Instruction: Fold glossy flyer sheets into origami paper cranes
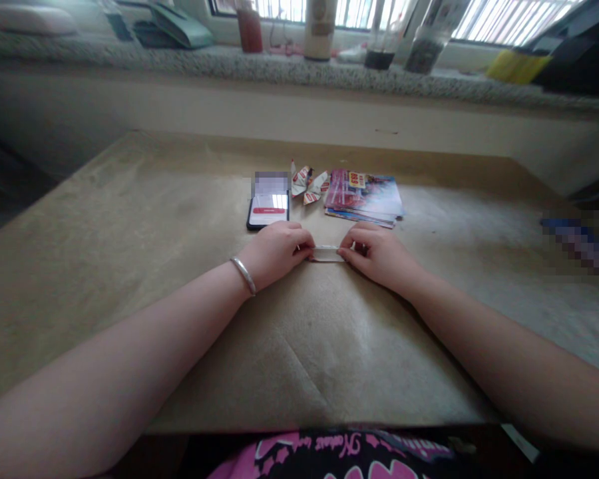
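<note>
A narrow strip of folded white paper (328,253) lies between my hands, low over the tabletop. My left hand (282,247), with a silver bangle at the wrist, pinches its left end. At the right end, the thumb and fingers of my right hand (372,251) are closed on the paper too. Just beyond my left hand lies a phone (268,211) with a lit screen. Folded paper figures (309,185) with red print sit right of the phone. Beyond my right hand is a stack of colourful printed sheets (363,194).
The table has a tan covering (259,359) with a crease near its front edge. A blurred blue item (582,249) lies at the right. Along the stone windowsill (279,66) stand a red container (249,28), a pale bottle (320,30), jars and a yellow object (518,64).
</note>
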